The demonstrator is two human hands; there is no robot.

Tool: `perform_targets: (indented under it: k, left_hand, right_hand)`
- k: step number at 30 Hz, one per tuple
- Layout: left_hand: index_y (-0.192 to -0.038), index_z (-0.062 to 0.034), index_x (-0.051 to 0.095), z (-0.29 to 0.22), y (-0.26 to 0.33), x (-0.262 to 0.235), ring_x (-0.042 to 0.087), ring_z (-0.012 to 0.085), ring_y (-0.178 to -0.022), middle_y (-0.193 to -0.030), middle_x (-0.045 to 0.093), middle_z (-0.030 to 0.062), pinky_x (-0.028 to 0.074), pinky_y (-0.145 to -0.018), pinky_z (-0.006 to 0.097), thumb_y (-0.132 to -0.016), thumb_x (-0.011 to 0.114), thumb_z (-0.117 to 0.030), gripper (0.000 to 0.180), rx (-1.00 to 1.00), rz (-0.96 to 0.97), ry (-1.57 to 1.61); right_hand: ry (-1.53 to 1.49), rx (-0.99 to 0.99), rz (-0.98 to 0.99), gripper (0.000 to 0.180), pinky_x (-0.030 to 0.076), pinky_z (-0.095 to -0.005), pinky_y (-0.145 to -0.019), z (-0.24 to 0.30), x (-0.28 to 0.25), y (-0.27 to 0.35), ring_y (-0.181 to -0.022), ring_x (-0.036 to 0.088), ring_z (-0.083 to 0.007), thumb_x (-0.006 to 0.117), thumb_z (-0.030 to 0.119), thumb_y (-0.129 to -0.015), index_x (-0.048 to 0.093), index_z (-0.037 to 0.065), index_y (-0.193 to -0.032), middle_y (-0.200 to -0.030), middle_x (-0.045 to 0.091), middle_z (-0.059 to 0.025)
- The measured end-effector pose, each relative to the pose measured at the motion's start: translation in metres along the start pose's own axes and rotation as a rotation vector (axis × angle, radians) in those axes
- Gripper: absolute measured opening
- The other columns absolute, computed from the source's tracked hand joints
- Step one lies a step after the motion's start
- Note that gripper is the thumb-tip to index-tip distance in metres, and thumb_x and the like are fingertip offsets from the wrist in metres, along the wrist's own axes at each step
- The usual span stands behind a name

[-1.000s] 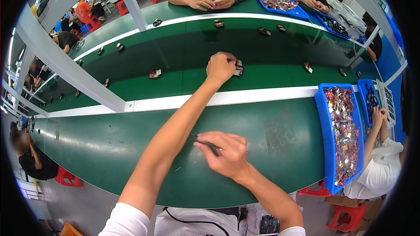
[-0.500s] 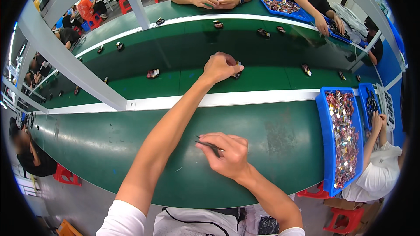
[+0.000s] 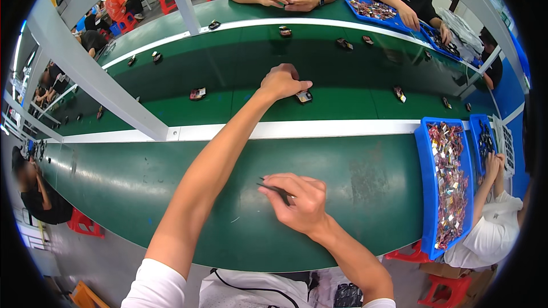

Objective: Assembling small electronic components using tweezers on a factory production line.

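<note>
- small dark part (image 3: 305, 97) on the green belt (image 3: 348, 102), partly covered; can't really tell its long axis
- left hand (image 3: 284, 83) is way nearer, part's just off its right side; can't tell if it's gripping
- right hand (image 3: 299, 202) pinches tweezers (image 3: 277, 190) above the counter (image 3: 142, 194); part's straight ahead, well apart

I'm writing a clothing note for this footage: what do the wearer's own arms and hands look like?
Short white fabric sleeves leave both forearms bare. The left hand and the right hand are gloveless, with no watch or bracelet visible.
</note>
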State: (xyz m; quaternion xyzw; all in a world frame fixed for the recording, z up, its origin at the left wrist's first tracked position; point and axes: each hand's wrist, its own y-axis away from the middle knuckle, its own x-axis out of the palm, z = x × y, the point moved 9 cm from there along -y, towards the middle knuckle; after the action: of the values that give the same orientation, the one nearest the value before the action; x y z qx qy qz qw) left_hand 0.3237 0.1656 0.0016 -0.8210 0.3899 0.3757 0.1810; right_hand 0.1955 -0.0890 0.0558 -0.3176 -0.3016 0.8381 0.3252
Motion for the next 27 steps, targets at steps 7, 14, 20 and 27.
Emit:
perform_targets:
  k: [7, 14, 20, 27]
  left_hand:
    - [-0.089, -0.0018, 0.071, -0.01, 0.012, 0.005, 0.067, 0.02, -0.066, -0.081, 0.07, 0.0096, 0.055, -0.063, 0.033, -0.082, 0.079, -0.039, 0.038, -0.013, 0.163, -0.048]
    - [-0.081, -0.0004, 0.064, 0.004, 0.027, -0.005, 0.066, 0.0165, -0.053, -0.074, 0.07, 0.009, 0.053, -0.051, 0.03, -0.086, 0.078, -0.026, 0.029, -0.017, 0.161, 0.087]
    - [-0.087, 0.0025, 0.062, 0.012, 0.091, -0.032, 0.06, 0.011, -0.05, -0.069, 0.066, 0.0066, 0.044, -0.042, 0.025, -0.092, 0.073, -0.017, 0.023, -0.048, 0.075, 0.457]
    - [-0.102, 0.0045, 0.066, 0.041, 0.199, -0.039, 0.061, 0.0106, -0.051, -0.073, 0.066, 0.0064, 0.044, -0.041, 0.023, -0.095, 0.068, -0.012, 0.018, -0.207, 0.119, 0.803]
  right_hand:
    - [0.015, 0.006, -0.001, 0.02, 0.046, -0.0251, -0.045, -0.001, -0.004, -0.001, -0.055, 0.067, -0.0165, 0.084, -0.001, -0.071, 0.072, 0.005, -0.085, -0.084, 0.077, -0.0084]
    - [-0.01, -0.043, -0.03, 0.02, 0.044, -0.0246, -0.044, 0.001, 0.0, 0.001, -0.049, 0.061, -0.014, 0.085, -0.001, -0.071, 0.072, 0.006, -0.086, -0.084, 0.077, -0.0079]
    - [-0.009, 0.082, -0.003, 0.017, 0.045, -0.0265, -0.046, -0.002, -0.007, -0.001, -0.05, 0.061, -0.0156, 0.084, 0.003, -0.075, 0.073, 0.006, -0.087, -0.085, 0.076, -0.0061]
    - [-0.282, 0.438, -0.003, 0.015, 0.028, -0.0195, -0.044, -0.026, -0.001, 0.007, -0.046, 0.04, 0.001, 0.084, 0.0, -0.08, 0.073, 0.001, -0.09, -0.074, 0.069, 0.0004]
